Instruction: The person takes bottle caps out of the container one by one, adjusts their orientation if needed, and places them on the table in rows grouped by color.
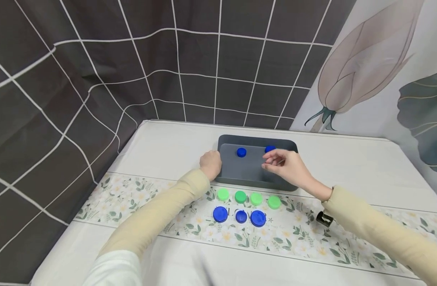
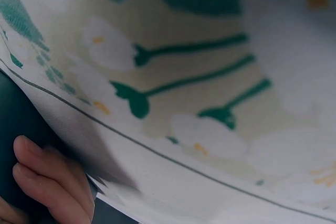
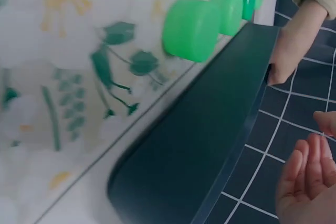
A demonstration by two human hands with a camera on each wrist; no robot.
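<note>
A dark grey rectangular tray stands on the table, two blue bottle caps inside: one cap left of the middle, the other cap near the back right. My left hand grips the tray's left side; in the left wrist view its fingers lie against the dark wall. Over the right part of the tray hovers my right hand, fingers loosely bent, the thumb apart from them and nothing between. The right wrist view shows that hand's fingers beyond the tray's front wall.
Several green caps line up just in front of the tray. Closer to me is a row of three blue caps. A small black object shows beside the right sleeve. Behind the table hangs a dark checked curtain.
</note>
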